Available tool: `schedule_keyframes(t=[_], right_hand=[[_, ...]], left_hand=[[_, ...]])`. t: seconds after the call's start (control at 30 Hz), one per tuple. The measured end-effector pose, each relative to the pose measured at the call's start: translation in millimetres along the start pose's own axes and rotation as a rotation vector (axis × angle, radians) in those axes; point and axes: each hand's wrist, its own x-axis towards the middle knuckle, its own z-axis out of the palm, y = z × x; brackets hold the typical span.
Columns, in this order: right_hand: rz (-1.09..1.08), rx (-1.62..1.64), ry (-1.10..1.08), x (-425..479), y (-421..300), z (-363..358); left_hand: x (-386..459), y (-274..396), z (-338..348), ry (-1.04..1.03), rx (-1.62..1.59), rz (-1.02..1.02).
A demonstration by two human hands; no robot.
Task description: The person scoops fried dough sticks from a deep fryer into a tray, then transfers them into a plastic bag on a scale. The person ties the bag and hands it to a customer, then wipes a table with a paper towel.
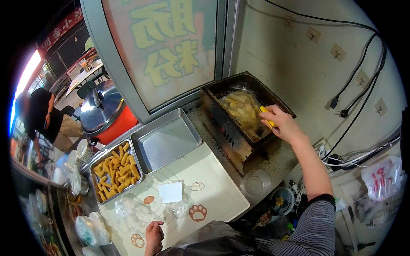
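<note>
My right hand (282, 124) grips a yellow handle (268, 116) above the near right end of a metal deep fryer (229, 126). The tool's working end cannot be made out. Bubbling oil with pale yellow food pieces (241, 107) fills much of the fryer's tank. Low in the picture, my left hand (154, 236) hangs over the near edge of a cream mat (221, 179), fingers curled and nothing visible in them. Beyond it lie a clear plastic bag (133, 209) and a white card (170, 192) on more crumpled plastic.
Golden fried sticks (120, 171) fill a metal tray beside a bare metal tray (166, 140). A lidded red pot (118, 124) stands behind. Power cords (365, 70) hang on the right wall. A clear round container (256, 182) sits near the fryer. A person (48, 118) bends outside, left.
</note>
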Motion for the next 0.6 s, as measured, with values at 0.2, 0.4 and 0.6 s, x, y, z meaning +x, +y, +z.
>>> schedule_keyframes(t=[0.2, 0.4, 0.6], right_hand=[[0.09, 0.103, 0.069, -14.3, 22.0, -10.5], [0.672, 0.641, 0.303, -19.4, 67.1, -71.9], [1.152, 0.968, 0.495, -38.8, 117.1, -31.9]], left_hand=[[-1.9, 1.2, 0.9, -0.081, 0.03, -0.002], [-4.0, 2.8, 5.8, -0.131, 0.054, -0.016], [-4.8, 7.0, 7.8, -0.167, 0.04, -0.041]])
